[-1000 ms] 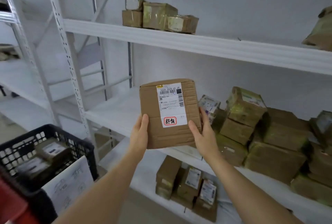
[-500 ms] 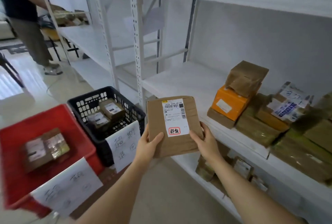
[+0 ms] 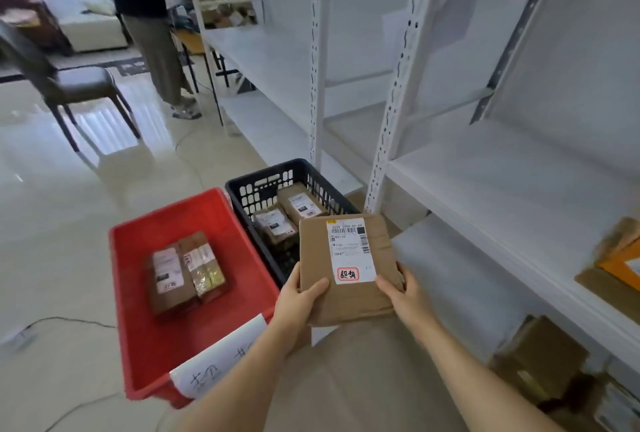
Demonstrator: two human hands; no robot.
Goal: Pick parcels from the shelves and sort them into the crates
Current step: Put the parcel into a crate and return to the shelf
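A flat brown cardboard parcel (image 3: pixel 317 258) with a white shipping label and a red-framed sticker is held in front of me. My left hand (image 3: pixel 298 303) grips its lower left corner, thumb on top. My right hand (image 3: pixel 405 293) grips its lower right edge. The parcel hovers above the near right corner of the black crate (image 3: pixel 242 189), which holds a few taped parcels. Left of it stands the red crate (image 3: pixel 138 327) with two parcels lying inside.
White metal shelving (image 3: pixel 502 189) runs along the right, with brown and orange parcels at its far right. A paper sign (image 3: pixel 214 362) hangs on the red crate's front. A person (image 3: pixel 145 15) stands at the far shelves, near a chair (image 3: pixel 69 85). A cable lies on the floor.
My view has swung left and down from the shelves to the crates. Both hands carried the parcel along and lowered it over the black crate's corner.
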